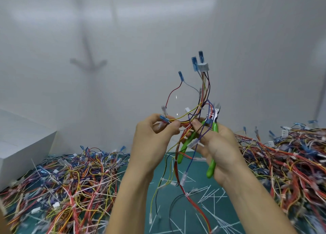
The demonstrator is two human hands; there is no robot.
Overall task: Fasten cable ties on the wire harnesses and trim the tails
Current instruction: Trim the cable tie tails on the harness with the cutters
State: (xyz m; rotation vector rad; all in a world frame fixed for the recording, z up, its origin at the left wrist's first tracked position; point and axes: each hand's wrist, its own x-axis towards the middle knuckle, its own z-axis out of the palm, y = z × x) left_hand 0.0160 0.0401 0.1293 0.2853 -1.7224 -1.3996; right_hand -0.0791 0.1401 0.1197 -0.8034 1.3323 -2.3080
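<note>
One harness held up over the tabletop between two raised hands. Grip of left hand pinched on its wires; grip of right hand clamped round one pair of green-handled cutters, fingertips also nipping the harness. Two heaps flanking: left pile, right pile; cut tails scattered loose between them.
</note>
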